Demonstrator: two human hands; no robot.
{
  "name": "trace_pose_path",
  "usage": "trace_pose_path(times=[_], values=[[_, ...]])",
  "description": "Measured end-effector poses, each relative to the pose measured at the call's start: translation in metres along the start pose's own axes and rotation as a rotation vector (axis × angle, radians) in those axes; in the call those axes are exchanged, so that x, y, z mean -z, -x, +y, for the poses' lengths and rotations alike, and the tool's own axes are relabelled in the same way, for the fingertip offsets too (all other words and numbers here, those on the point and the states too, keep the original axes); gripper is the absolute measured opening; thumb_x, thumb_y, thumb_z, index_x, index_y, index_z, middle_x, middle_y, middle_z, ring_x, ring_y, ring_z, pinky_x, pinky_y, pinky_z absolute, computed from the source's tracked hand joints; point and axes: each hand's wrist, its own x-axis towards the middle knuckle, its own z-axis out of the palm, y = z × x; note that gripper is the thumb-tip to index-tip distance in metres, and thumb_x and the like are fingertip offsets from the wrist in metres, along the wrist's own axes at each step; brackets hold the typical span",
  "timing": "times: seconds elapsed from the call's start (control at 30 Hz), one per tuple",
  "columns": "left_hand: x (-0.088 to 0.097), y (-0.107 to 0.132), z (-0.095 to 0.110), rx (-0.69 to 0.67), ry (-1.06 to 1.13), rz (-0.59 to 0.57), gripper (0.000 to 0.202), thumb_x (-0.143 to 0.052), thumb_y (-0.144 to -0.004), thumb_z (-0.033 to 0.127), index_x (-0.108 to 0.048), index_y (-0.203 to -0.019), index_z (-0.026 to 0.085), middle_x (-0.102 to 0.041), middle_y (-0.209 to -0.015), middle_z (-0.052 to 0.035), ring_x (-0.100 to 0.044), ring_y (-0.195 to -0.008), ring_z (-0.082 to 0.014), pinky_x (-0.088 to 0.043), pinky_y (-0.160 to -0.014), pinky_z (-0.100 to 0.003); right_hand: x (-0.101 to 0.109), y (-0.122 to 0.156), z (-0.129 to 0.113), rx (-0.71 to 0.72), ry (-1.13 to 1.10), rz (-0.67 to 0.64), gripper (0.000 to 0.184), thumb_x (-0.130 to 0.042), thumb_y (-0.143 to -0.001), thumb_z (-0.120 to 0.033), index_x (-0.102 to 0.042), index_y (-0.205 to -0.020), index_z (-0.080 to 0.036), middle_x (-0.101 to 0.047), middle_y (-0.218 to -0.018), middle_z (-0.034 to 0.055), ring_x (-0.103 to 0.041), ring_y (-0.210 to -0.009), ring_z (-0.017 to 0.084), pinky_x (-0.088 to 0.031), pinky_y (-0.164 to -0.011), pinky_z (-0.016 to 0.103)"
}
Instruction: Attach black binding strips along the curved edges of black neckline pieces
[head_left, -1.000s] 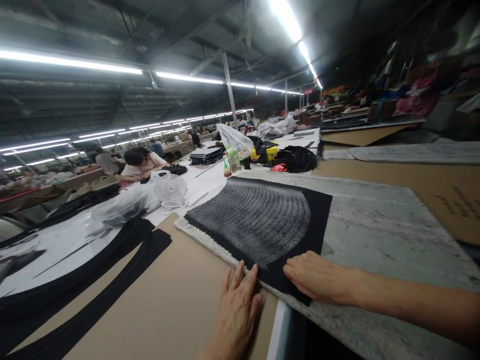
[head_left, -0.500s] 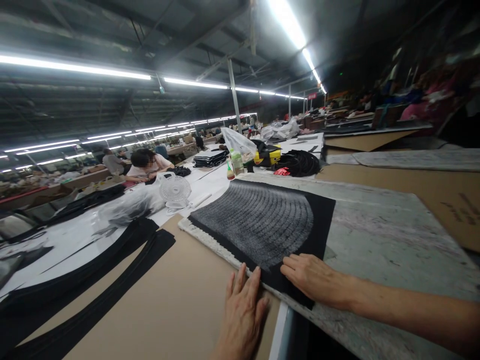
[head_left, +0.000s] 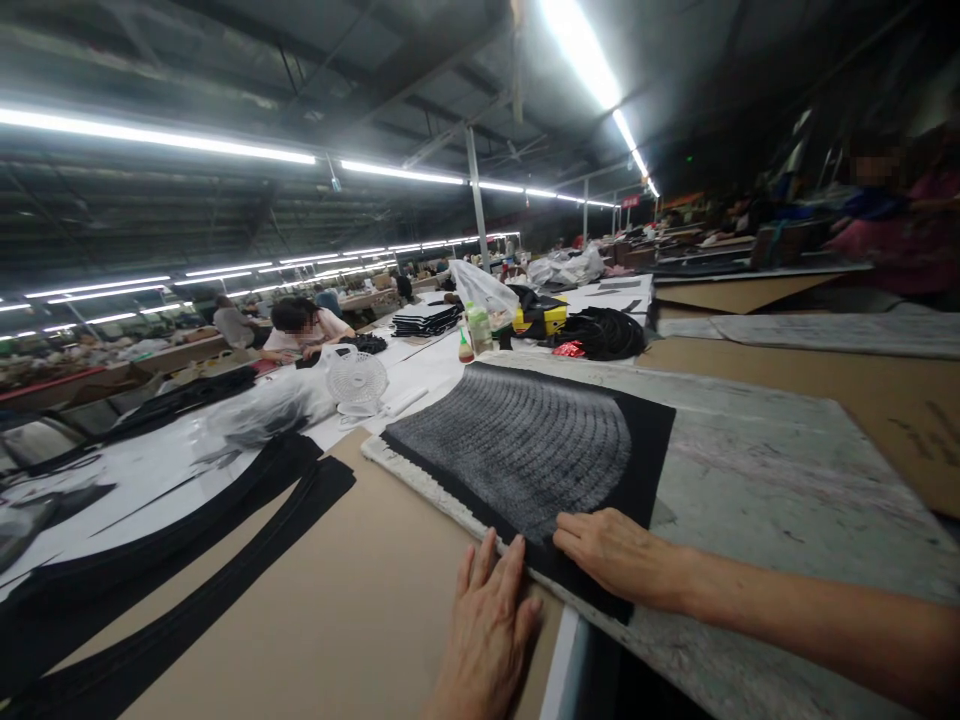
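Observation:
A black fabric panel (head_left: 540, 450) with curved rows of pale stitching lies on a grey felt board (head_left: 765, 480). My right hand (head_left: 611, 555) lies flat, palm down, on the panel's near corner, fingers together and stretched out. My left hand (head_left: 491, 615) rests flat on the brown cardboard sheet (head_left: 337, 610) beside the board, its fingertips touching the panel's near edge. Neither hand holds anything.
Long black fabric strips (head_left: 172, 590) run along the left of the cardboard. A small white fan (head_left: 356, 380), clear plastic bags (head_left: 262, 410), bottles (head_left: 476, 328) and a pile of black cord (head_left: 600, 333) sit farther back. A person (head_left: 304, 328) works at a table on the left.
Both hands have stayed on the panel's near edge, shifting only slightly. The camera view has drifted a little, so the scene sits slightly to the right.

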Motion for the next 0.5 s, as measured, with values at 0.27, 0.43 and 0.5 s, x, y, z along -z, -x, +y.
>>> trace_pose_path(times=[0.27, 0.43, 0.5], values=[[0.000, 0.001, -0.002, 0.008, 0.019, 0.007, 0.054, -0.035, -0.098, 0.033, -0.027, -0.150, 0.021, -0.035, -0.153, 0.0009, -0.019, -0.146, -0.0259, -0.022, -0.119, -0.054, 0.001, -0.004, 0.003, 0.011, 0.038, -0.022, 0.023, -0.040, -0.083, 0.002, -0.055, -0.087, -0.015, -0.060, -0.085, 0.0050, -0.060, -0.065, 0.016, -0.038, -0.052, 0.026], [-0.005, 0.001, -0.003, -0.021, -0.011, 0.070, 0.054, -0.039, -0.097, 0.033, -0.029, -0.149, 0.022, -0.038, -0.151, -0.0007, -0.024, -0.144, -0.0254, -0.027, -0.118, -0.050, 0.013, -0.002, 0.005, 0.046, 0.012, -0.013, 0.013, -0.052, -0.087, -0.012, -0.055, -0.099, -0.015, -0.060, -0.091, 0.0041, -0.062, -0.071, 0.017, -0.041, -0.054, 0.027], [-0.013, 0.001, -0.009, -0.058, -0.051, 0.114, 0.055, -0.040, -0.097, 0.033, -0.028, -0.149, 0.023, -0.040, -0.150, -0.0009, -0.027, -0.143, -0.0253, -0.030, -0.116, -0.049, 0.017, -0.002, 0.005, 0.068, 0.020, -0.011, 0.011, -0.054, -0.088, -0.015, -0.056, -0.099, -0.016, -0.060, -0.090, 0.0036, -0.062, -0.071, 0.017, -0.041, -0.055, 0.028]])
